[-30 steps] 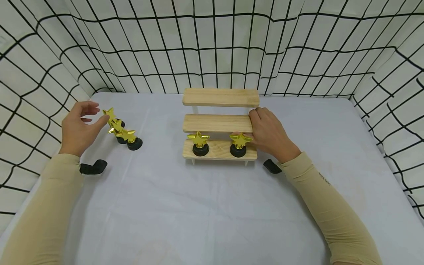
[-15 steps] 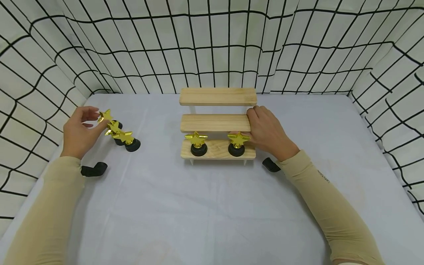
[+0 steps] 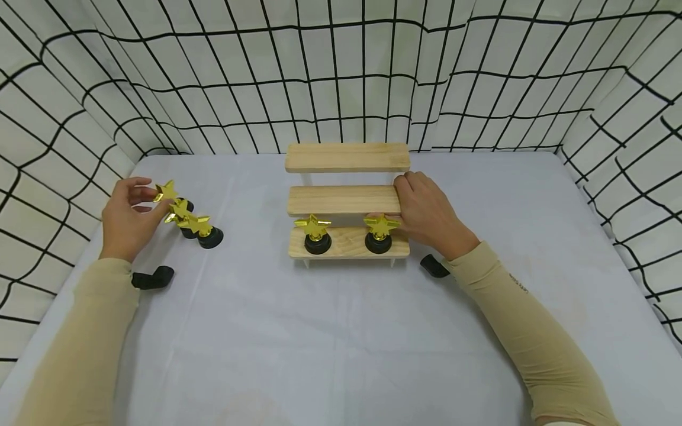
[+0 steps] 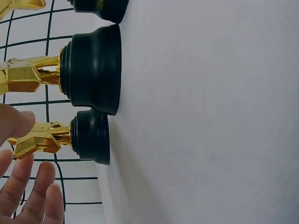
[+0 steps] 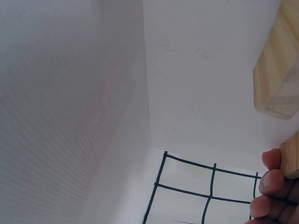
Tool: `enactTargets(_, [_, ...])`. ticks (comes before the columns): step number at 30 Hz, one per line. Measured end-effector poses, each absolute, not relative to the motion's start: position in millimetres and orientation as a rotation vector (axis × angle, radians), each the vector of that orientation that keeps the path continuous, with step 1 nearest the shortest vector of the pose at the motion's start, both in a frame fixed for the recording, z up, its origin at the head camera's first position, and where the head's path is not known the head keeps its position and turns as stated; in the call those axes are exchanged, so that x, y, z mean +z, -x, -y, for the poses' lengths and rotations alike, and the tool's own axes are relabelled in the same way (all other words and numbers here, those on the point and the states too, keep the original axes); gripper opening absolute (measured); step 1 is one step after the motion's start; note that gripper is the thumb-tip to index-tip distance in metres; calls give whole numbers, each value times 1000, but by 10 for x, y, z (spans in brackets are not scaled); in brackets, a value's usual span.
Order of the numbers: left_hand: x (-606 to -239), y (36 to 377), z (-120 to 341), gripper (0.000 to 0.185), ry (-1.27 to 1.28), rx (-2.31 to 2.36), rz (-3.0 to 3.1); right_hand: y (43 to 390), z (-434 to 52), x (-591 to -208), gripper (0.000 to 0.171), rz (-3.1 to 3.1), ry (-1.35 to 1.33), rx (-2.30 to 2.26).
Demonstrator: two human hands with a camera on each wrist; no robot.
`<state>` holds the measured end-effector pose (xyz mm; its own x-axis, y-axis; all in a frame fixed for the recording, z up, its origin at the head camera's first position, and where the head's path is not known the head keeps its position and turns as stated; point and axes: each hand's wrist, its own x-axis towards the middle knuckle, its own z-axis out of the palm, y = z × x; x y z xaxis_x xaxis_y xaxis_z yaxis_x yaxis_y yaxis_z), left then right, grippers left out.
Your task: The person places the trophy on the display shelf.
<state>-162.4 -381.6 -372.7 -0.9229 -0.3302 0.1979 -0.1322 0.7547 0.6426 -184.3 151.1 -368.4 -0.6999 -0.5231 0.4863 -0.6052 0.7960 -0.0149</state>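
While we look across the white tabletop [image 3: 341, 331], the biggest thing on it is the three-tier wooden stand [image 3: 347, 200], its lowest step already carrying two gold star trophies [image 3: 316, 233] on black bases. Our right hand [image 3: 426, 214] rests against the stand's right end, fingers curled round the middle board's edge and steadying it. Well to the left stand three loose trophies [image 3: 186, 216] in a tight row; our left hand [image 3: 128, 222] has thumb and fingers closing on the star of the farthest one [image 3: 166, 191]. We judge the step to be picking up the next trophy, and the next move calls for a firm pinch and a straight lift so the neighbours are not tipped. Whether the pinch has fully closed we cannot tell. The right wrist view shows only fingertips [image 5: 271, 184] and board ends; the trophy bases overlap
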Motion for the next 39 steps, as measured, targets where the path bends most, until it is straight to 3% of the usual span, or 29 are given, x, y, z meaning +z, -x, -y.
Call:
enactTargets(32, [-3741,1571,4004,73,-347,-1041,2875,1835,-1496,-3687,98,2513,-838,258])
enactTargets(39, [-3804,1592,4023,63,-321,-1064,2844,1823,-1501,-3685,98,2515,-849,242])
